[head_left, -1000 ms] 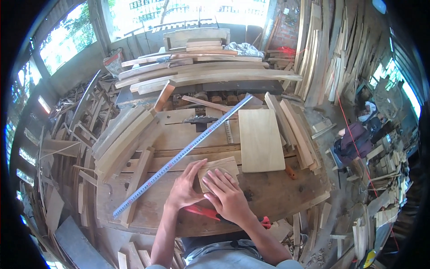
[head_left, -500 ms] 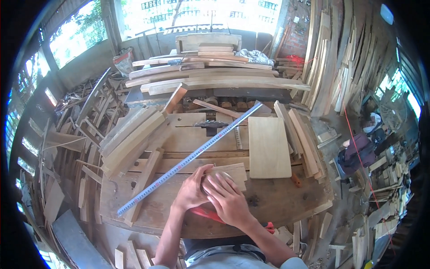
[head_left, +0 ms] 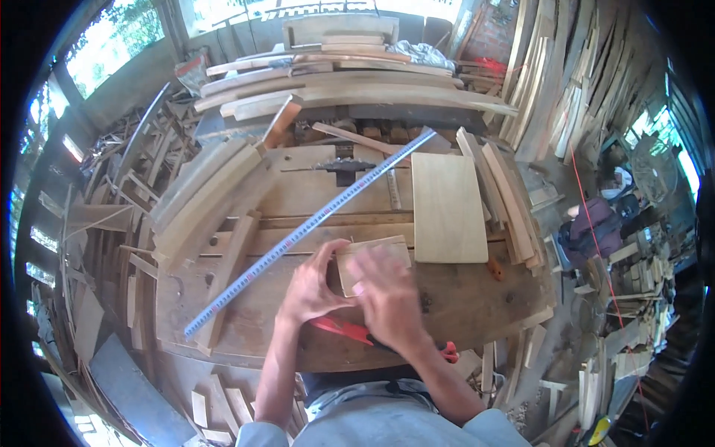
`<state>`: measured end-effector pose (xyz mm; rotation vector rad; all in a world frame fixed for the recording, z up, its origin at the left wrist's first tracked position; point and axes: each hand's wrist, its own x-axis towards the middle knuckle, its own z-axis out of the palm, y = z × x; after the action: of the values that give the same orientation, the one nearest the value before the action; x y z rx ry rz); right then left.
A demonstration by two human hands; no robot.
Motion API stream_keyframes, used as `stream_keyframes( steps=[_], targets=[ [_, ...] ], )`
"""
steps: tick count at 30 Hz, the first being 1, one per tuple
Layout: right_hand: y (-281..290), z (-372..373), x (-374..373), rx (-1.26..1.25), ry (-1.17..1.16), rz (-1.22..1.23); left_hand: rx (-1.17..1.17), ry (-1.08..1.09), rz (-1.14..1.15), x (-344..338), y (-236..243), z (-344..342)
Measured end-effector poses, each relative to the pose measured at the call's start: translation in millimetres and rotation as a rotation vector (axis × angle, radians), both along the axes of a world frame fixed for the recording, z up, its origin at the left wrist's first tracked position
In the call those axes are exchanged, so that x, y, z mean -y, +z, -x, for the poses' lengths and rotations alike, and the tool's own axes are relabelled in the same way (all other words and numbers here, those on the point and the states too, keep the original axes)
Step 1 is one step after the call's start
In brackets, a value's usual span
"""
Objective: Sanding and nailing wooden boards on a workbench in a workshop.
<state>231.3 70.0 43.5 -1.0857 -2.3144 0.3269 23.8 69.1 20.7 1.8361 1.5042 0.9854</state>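
My left hand (head_left: 311,287) is curved in a C at the left end of a small wooden block (head_left: 375,253), fingers and thumb apart. Bare bench shows between the palm and the wood. Smeared by motion, my right hand (head_left: 386,298) passes over the block's near right part, close to the left thumb; its fingers cannot be made out. Just under both wrists lies a long red tool (head_left: 341,328) with a dark middle. A pale ruled measuring strip (head_left: 309,227) runs diagonally across the bench. To the right rests a flat, light rectangular board (head_left: 450,208).
A toothed saw blade (head_left: 345,164) sticks up through the workbench (head_left: 298,346). Planks (head_left: 208,190) are stacked on the left, more planks (head_left: 510,197) on the right, and long beams (head_left: 357,95) behind. A red cord (head_left: 596,246) hangs at the right, near a person (head_left: 592,229).
My hands were cupped together over the block; the right has swung away from the left and blurred, baring more of the block. The whole view has shifted, with the bench higher in it.
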Motion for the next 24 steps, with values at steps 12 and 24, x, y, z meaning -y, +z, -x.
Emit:
stream_keyframes(
  steps=[12, 24],
  targets=[
    [-0.3, -17.2, 5.1, -0.034, 0.299, 0.112, -0.007, -0.003, -0.004, 6.8, 0.5, 4.6],
    [-4.1, -17.3, -30.6, -0.083, -0.107, 0.010, -0.181, 0.003, 0.023, 0.8, 3.7, -3.2]
  ],
)
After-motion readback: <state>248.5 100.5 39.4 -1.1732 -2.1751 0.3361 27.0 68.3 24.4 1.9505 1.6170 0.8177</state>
